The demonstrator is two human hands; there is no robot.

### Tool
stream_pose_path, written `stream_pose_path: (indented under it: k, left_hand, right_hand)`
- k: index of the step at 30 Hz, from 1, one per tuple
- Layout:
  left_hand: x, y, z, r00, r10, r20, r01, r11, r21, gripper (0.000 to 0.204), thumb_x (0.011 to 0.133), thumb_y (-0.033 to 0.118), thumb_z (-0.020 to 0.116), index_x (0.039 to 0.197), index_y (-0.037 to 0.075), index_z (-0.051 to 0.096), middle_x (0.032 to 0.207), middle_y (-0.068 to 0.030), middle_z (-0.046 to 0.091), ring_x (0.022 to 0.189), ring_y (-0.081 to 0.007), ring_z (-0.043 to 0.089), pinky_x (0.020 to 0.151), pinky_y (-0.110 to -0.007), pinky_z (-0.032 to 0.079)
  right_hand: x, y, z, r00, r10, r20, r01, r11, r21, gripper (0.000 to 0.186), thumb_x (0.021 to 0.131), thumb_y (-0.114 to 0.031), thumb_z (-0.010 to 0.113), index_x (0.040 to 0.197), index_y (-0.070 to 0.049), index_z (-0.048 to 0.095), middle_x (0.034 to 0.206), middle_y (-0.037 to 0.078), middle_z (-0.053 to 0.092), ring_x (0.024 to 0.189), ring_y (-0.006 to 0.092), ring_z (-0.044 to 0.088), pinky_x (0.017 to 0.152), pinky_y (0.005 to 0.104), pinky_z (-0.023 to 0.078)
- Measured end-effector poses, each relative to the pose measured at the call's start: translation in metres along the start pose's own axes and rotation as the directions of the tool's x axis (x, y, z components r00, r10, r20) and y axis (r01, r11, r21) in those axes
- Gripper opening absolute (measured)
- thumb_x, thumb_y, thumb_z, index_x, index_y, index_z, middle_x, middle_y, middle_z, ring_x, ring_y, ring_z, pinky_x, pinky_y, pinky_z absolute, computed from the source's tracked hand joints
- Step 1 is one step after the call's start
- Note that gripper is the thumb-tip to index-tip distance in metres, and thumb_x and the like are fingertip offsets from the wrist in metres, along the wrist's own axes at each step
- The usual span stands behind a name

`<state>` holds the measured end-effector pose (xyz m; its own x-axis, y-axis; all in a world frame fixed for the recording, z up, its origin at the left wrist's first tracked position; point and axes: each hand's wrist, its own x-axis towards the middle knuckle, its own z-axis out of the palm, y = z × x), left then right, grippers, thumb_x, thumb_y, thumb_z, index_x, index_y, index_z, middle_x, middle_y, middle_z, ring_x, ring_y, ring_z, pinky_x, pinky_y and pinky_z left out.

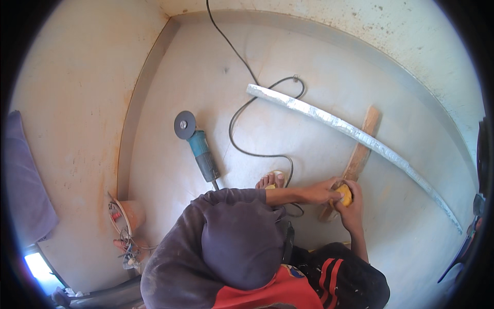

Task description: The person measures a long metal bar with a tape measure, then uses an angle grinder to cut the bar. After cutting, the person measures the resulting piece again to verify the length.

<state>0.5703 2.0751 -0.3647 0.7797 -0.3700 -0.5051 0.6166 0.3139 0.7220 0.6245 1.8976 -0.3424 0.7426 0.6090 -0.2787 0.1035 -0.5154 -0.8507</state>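
Observation:
A yellow, rounded tape measure is between my two hands. My right hand wraps around its outer side, closed on it. From the left, my left hand reaches in, its fingers bent and pressed against the same tape measure; the fingertips are partly hidden. Just beneath my hands lies a wooden plank on the floor. Across the plank rests a long silvery metal bar, running from the upper middle down to the far right; it looks curved in this view.
To the left, a teal and black angle grinder lies with its disc away from me. Its black cord loops over the floor and under the bar. An orange bucket with wires stands by the left wall. My sandalled foot is near the cord.

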Motion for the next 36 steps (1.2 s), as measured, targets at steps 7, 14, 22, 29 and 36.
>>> stream_pose_path:
  k: [7,14,22,29,36]
  left_hand:
    - [-0.004,0.006,-0.016,0.996,0.010,0.088,-0.027,0.981,0.192,0.055,0.095,0.034,0.057,0.136,0.001,0.040,0.121,-0.0158,0.053,0.113,-0.0244,0.054,0.087,-0.035,0.053]
    - [-0.044,0.007,-0.026,0.993,-0.001,-0.118,0.047,0.920,0.388,0.048,0.095,0.033,0.057,0.131,0.003,0.047,0.112,-0.0128,0.059,0.098,-0.0190,0.059,0.080,-0.032,0.053]
    - [-0.155,0.109,-0.071,0.788,0.287,-0.544,0.060,0.844,0.533,0.043,0.096,0.033,0.056,0.128,0.005,0.051,0.111,-0.0119,0.060,0.097,-0.0189,0.060,0.083,-0.031,0.050]
    - [-0.254,0.239,-0.095,0.384,0.718,-0.581,0.341,0.474,0.812,0.042,0.096,0.035,0.054,0.116,-0.001,0.059,0.105,-0.0201,0.066,0.099,-0.0295,0.064,0.086,-0.038,0.048]
    - [-0.267,0.336,-0.220,0.283,0.843,-0.458,0.314,0.369,0.875,0.049,0.097,0.039,0.049,0.117,-0.005,0.058,0.109,-0.0219,0.065,0.104,-0.0322,0.063,0.090,-0.037,0.048]
  right_hand:
    - [-0.018,0.096,-0.044,0.803,0.152,-0.577,-0.094,0.987,0.130,0.071,0.069,0.009,0.052,0.138,-0.001,0.036,0.133,0.016,0.042,0.128,0.0306,0.043,0.111,0.0408,0.029]
    - [-0.029,0.153,-0.067,0.846,0.035,-0.532,-0.075,0.996,-0.055,0.072,0.069,0.010,0.048,0.139,0.000,0.033,0.137,0.019,0.035,0.130,0.0347,0.039,0.111,0.0423,0.029]
    - [-0.033,0.111,-0.128,0.860,-0.245,-0.448,0.070,0.925,-0.372,0.028,0.083,-0.002,0.054,0.110,0.004,0.056,0.112,0.019,0.054,0.107,0.0323,0.054,0.096,0.0404,0.041]
    - [0.051,-0.048,-0.188,0.909,-0.362,-0.205,0.343,0.931,-0.123,0.029,0.096,-0.019,0.049,0.086,0.006,0.059,0.077,0.015,0.060,0.072,0.0235,0.059,0.070,0.0339,0.045]
    - [0.201,-0.220,-0.093,0.967,-0.246,0.071,0.240,0.967,0.083,0.050,0.100,-0.038,0.044,0.093,0.007,0.064,0.084,0.016,0.066,0.080,0.0213,0.065,0.077,0.0332,0.051]
